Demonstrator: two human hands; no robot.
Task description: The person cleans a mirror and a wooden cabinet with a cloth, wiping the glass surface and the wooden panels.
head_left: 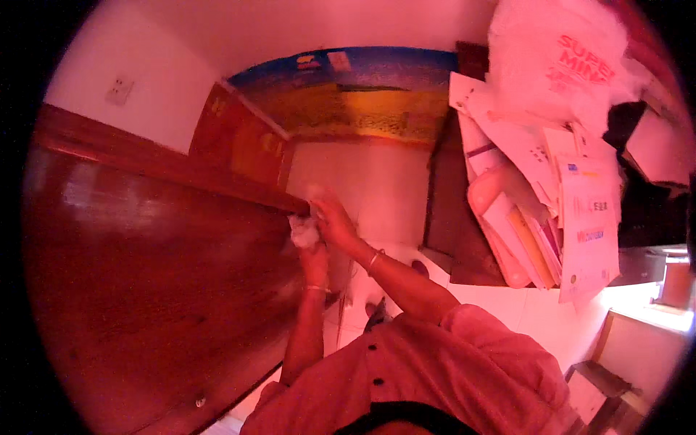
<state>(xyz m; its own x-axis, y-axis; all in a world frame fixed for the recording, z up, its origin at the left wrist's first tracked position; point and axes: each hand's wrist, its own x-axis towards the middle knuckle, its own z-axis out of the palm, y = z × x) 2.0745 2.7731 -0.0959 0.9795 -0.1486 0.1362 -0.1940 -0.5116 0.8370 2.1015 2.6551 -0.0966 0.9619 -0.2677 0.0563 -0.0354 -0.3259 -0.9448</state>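
A crumpled white cloth (304, 231) is bunched against the end of a dark reddish-brown wooden panel (130, 290). From below, my left hand (314, 265) grips the cloth, its fingers largely covered by the folds. My right hand (335, 221) is beside the cloth, at the tip of the panel's raised top rail (239, 190). Its fingertips are blurred, so how they are closed does not show. Both forearms come up from the lower edge, each with a thin band at the wrist.
To the right, a dark cabinet (471, 257) bears stacked papers, folders and a white plastic bag (562, 61). A blue-and-yellow printed panel (348, 94) stands along the far wall. A wall socket (119, 90) is at upper left. Pale tiled floor (362, 170) runs between panel and cabinet.
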